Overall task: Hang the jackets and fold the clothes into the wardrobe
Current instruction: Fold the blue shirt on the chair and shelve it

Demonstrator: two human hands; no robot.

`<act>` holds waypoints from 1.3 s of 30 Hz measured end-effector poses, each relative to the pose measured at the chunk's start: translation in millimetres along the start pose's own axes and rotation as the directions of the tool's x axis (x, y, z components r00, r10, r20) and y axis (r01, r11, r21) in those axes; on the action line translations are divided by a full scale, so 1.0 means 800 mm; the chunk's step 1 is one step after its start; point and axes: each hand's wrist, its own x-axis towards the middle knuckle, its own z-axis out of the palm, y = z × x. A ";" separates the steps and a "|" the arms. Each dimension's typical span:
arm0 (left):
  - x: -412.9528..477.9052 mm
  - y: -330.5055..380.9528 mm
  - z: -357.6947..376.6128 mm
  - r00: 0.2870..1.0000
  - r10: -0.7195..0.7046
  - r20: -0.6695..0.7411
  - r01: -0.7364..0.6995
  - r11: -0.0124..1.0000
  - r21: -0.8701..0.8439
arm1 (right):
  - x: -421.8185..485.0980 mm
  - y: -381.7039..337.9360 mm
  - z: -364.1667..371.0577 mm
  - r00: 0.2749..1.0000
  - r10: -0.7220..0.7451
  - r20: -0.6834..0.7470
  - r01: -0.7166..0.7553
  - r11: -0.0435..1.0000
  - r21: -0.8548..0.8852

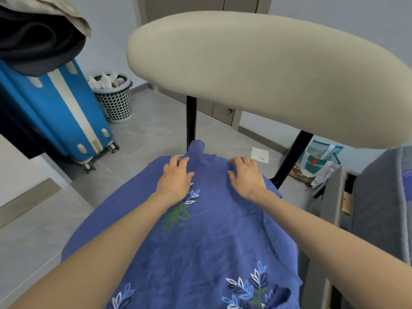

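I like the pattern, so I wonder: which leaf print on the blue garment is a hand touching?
The upper leaf print, partly under the heel of the left hand. The bottom-left print and bottom-right print lie clear of both hands.

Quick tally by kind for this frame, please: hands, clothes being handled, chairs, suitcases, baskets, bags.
Hands: 2, left hand and right hand
Blue embroidered garment: 1
Chair: 1
Blue suitcase: 1
Perforated basket: 1
Printed bag: 1
Total: 7
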 end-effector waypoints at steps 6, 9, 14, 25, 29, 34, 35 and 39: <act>0.034 -0.013 0.015 1.000 0.016 0.011 -0.017 0.994 0.105 | 0.008 -0.001 0.034 0.997 -0.032 -0.070 0.027 0.996 -0.080; 0.031 -0.014 0.026 0.999 0.043 -0.034 -0.038 0.990 0.139 | -0.003 0.000 0.048 0.968 -0.082 -0.238 0.059 0.993 -0.101; 0.019 -0.022 0.032 0.987 -0.016 -0.159 -0.013 0.984 -0.176 | -0.016 -0.001 0.049 0.906 0.019 -0.424 -0.003 0.999 0.037; 0.019 -0.015 0.028 0.982 -0.150 -0.110 0.101 0.925 -0.365 | 0.037 0.014 -0.005 0.914 0.334 0.228 -0.397 0.853 0.340; 0.008 -0.013 0.025 0.987 -0.114 -0.112 0.059 0.912 -0.406 | 0.029 0.003 -0.002 0.922 0.337 0.193 -0.384 0.862 0.331; -0.014 -0.005 -0.006 0.966 -0.044 -0.255 -0.095 0.857 -0.506 | 0.007 -0.014 -0.015 0.950 0.310 -0.032 -0.220 0.739 0.637; -0.020 -0.003 -0.013 0.955 -0.028 -0.295 -0.127 0.861 -0.492 | 0.002 -0.016 -0.023 0.948 0.308 -0.085 -0.165 0.698 0.697; -0.059 0.005 -0.022 0.930 0.029 -0.367 -0.213 0.854 -0.474 | -0.045 -0.013 -0.045 0.939 0.278 -0.202 -0.037 0.666 0.745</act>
